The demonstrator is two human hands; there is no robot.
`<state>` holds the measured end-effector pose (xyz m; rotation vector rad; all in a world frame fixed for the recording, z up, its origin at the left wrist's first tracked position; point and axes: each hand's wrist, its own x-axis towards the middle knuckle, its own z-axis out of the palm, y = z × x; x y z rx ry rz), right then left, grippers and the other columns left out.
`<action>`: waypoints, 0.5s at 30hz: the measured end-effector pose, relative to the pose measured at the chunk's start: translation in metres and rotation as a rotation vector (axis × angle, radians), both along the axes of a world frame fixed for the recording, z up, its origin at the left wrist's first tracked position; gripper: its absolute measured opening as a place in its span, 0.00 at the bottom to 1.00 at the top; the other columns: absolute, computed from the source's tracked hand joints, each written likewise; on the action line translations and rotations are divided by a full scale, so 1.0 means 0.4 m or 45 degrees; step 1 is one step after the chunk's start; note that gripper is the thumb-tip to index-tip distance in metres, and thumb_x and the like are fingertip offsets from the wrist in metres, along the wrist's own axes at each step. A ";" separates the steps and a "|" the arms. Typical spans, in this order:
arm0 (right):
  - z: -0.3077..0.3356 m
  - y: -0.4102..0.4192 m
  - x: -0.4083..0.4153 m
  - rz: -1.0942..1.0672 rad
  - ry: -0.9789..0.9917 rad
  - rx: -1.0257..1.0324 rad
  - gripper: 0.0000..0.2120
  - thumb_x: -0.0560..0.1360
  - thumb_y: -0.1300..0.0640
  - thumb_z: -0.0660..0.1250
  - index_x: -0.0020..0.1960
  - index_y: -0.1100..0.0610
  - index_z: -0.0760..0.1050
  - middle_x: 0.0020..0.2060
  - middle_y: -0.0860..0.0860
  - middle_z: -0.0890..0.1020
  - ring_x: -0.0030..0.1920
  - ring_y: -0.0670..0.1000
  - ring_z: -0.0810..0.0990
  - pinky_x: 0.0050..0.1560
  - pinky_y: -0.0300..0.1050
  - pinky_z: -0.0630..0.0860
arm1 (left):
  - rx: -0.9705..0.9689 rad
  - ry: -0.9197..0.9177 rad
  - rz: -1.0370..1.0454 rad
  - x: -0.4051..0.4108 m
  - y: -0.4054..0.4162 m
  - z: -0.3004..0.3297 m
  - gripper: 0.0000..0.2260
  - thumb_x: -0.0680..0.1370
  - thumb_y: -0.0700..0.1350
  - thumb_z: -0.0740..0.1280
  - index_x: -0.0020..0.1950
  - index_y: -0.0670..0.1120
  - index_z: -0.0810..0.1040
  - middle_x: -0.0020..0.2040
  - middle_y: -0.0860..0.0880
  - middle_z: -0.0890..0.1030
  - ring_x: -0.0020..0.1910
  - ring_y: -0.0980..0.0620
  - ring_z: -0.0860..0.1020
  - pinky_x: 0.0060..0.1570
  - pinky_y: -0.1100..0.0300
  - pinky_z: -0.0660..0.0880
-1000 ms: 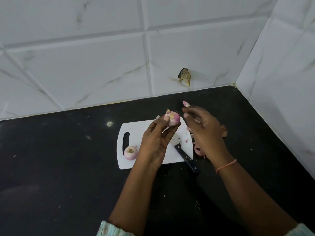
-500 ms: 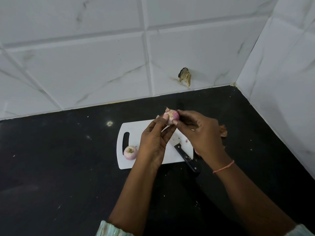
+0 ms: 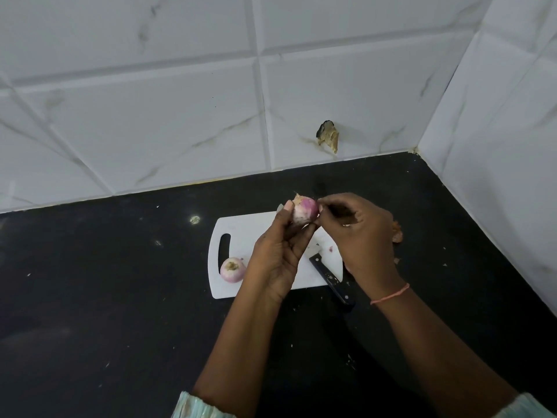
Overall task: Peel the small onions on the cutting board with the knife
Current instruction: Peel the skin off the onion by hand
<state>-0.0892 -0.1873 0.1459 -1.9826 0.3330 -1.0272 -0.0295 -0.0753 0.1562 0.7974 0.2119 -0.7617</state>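
My left hand [image 3: 278,254] holds a small pink-and-white onion [image 3: 305,210] up above the white cutting board [image 3: 241,230], gripping it between fingertips and thumb. The fingertips of my right hand [image 3: 358,233] pinch at the onion's right side. A second small onion [image 3: 232,269], cut end up, lies on the board near its handle slot. The knife, with its black handle [image 3: 331,280] sticking off the board's front right corner, lies untouched; its blade is hidden under my hands.
The board sits on a black countertop [image 3: 105,297] speckled with crumbs. Onion peel scraps [image 3: 397,233] lie right of the board, mostly behind my right hand. White tiled walls close off the back and right, with a chipped hole [image 3: 328,136] in a tile.
My right hand came in from beside the onion and its fingertips now pinch at the onion's side. The left hand has kept the onion raised and turned it slightly.
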 end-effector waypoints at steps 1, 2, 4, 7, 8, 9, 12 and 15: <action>0.002 -0.001 0.000 -0.010 -0.013 0.093 0.04 0.73 0.65 0.72 0.45 0.58 0.81 0.40 0.48 0.84 0.42 0.45 0.83 0.45 0.37 0.79 | -0.028 0.036 -0.003 0.000 0.000 0.002 0.10 0.79 0.44 0.68 0.53 0.37 0.81 0.48 0.39 0.86 0.46 0.46 0.86 0.48 0.60 0.83; 0.003 -0.004 0.000 -0.015 -0.031 0.206 0.07 0.72 0.69 0.70 0.43 0.58 0.80 0.39 0.49 0.83 0.43 0.46 0.83 0.46 0.38 0.79 | -0.059 0.079 -0.008 0.001 -0.001 0.003 0.12 0.79 0.44 0.68 0.56 0.36 0.80 0.49 0.38 0.85 0.47 0.44 0.86 0.48 0.59 0.83; 0.011 -0.010 -0.002 -0.030 -0.014 0.402 0.11 0.74 0.73 0.63 0.40 0.60 0.78 0.38 0.51 0.82 0.42 0.47 0.82 0.45 0.41 0.79 | -0.130 0.181 -0.017 0.002 -0.002 0.004 0.19 0.79 0.45 0.69 0.64 0.33 0.76 0.54 0.34 0.84 0.48 0.42 0.86 0.48 0.57 0.83; 0.004 -0.037 -0.002 0.089 0.286 0.516 0.10 0.82 0.57 0.58 0.51 0.54 0.79 0.48 0.49 0.80 0.50 0.46 0.78 0.42 0.42 0.80 | -0.210 0.294 -0.020 0.006 -0.001 0.003 0.24 0.78 0.44 0.70 0.68 0.32 0.72 0.58 0.32 0.81 0.50 0.40 0.85 0.48 0.55 0.83; -0.001 -0.043 -0.002 0.135 0.422 0.483 0.12 0.82 0.48 0.58 0.57 0.50 0.78 0.54 0.47 0.78 0.56 0.47 0.77 0.42 0.45 0.82 | -0.226 0.312 -0.024 0.008 -0.001 0.002 0.24 0.77 0.44 0.70 0.69 0.32 0.72 0.59 0.32 0.81 0.51 0.40 0.85 0.48 0.55 0.83; -0.009 -0.048 -0.004 0.136 0.494 0.401 0.14 0.81 0.44 0.59 0.61 0.47 0.76 0.58 0.46 0.76 0.60 0.47 0.75 0.46 0.48 0.83 | -0.241 0.324 -0.031 0.009 0.000 0.002 0.25 0.77 0.44 0.71 0.69 0.32 0.72 0.59 0.32 0.81 0.51 0.40 0.85 0.48 0.55 0.83; -0.008 -0.033 -0.012 -0.062 0.252 0.142 0.11 0.78 0.57 0.69 0.60 0.54 0.78 0.52 0.42 0.81 0.54 0.40 0.80 0.52 0.44 0.81 | -0.270 0.359 -0.046 0.014 0.001 -0.001 0.24 0.78 0.45 0.70 0.68 0.31 0.72 0.59 0.32 0.81 0.52 0.41 0.85 0.48 0.54 0.83; 0.010 -0.015 -0.016 -0.015 0.034 0.065 0.10 0.73 0.59 0.74 0.53 0.57 0.80 0.47 0.47 0.82 0.47 0.44 0.82 0.47 0.39 0.80 | -0.250 0.356 -0.036 0.016 -0.001 -0.007 0.24 0.78 0.45 0.70 0.68 0.32 0.72 0.60 0.34 0.81 0.51 0.43 0.85 0.50 0.55 0.83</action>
